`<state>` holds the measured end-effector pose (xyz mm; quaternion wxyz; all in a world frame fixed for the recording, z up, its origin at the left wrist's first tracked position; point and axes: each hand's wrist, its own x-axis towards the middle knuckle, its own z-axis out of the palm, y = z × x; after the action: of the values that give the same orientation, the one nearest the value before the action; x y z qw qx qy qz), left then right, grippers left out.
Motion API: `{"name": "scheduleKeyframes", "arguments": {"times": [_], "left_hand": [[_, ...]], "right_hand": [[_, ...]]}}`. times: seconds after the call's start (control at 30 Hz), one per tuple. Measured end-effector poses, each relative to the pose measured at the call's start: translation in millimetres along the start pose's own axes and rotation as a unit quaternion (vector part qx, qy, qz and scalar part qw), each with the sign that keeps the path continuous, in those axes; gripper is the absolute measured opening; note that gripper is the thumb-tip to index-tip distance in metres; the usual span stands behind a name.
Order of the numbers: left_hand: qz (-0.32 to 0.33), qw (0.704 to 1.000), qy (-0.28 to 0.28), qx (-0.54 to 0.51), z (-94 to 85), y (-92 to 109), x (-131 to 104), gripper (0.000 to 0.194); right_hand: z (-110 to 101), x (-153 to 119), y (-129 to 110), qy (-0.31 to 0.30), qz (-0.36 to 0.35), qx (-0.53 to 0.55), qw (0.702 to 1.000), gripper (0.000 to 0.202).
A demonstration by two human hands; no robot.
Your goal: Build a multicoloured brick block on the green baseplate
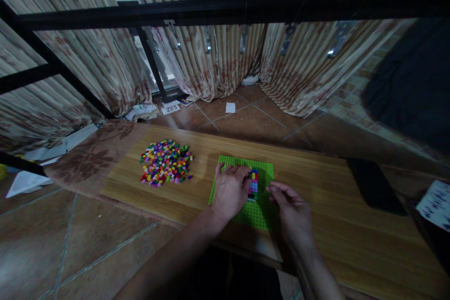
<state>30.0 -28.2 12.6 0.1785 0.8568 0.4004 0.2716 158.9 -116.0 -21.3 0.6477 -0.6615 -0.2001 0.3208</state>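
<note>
A green studded baseplate (258, 215) lies on the wooden table. Near its middle stands a small block of coloured bricks (253, 185), with red, blue, yellow, pink and purple showing. My left hand (232, 187) rests over the left part of the plate, its fingers bent at the left side of the bricks; what its fingertips hold, if anything, is hidden. My right hand (290, 206) is at the plate's right edge, thumb and forefinger pinched together, with anything between them too small to make out. A pile of loose bricks (165, 161) lies to the left of the plate.
The wooden table (326, 206) bears a dark flat object (376, 185) at the right. A white patterned sheet (436, 204) is at the far right. Behind the table are a black metal bar (225, 9), striped curtains and papers on the tiled floor.
</note>
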Motion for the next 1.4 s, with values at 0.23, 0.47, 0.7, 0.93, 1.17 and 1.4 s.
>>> {"name": "scheduleKeyframes", "arguments": {"times": [0.23, 0.47, 0.7, 0.93, 1.17, 1.4], "left_hand": [[0.017, 1.000, -0.004, 0.005, -0.6, 1, 1, 0.023], [0.024, 1.000, -0.017, 0.008, 0.1, 0, 3, 0.024], [0.037, 0.999, -0.013, 0.003, -2.9, -4, 6, 0.022], [0.064, 0.997, -0.016, 0.026, -2.7, -5, 8, 0.019], [0.102, 0.993, -0.011, 0.051, -5.4, -6, 7, 0.014], [0.156, 0.984, 0.004, 0.082, -2.1, -12, 6, 0.017]], "right_hand": [[0, -2, -3, 0.001, 0.004, -0.010, 1.000, 0.031], [0, -3, -4, 0.007, 0.011, -0.007, 1.000, 0.031], [-1, -2, -1, 0.005, 0.016, -0.004, 1.000, 0.033], [-3, -3, 2, 0.006, 0.023, 0.004, 1.000, 0.034], [3, 1, -3, -0.003, -0.004, -0.012, 1.000, 0.031], [14, 5, -9, -0.061, -0.125, -0.117, 0.983, 0.027]]}}
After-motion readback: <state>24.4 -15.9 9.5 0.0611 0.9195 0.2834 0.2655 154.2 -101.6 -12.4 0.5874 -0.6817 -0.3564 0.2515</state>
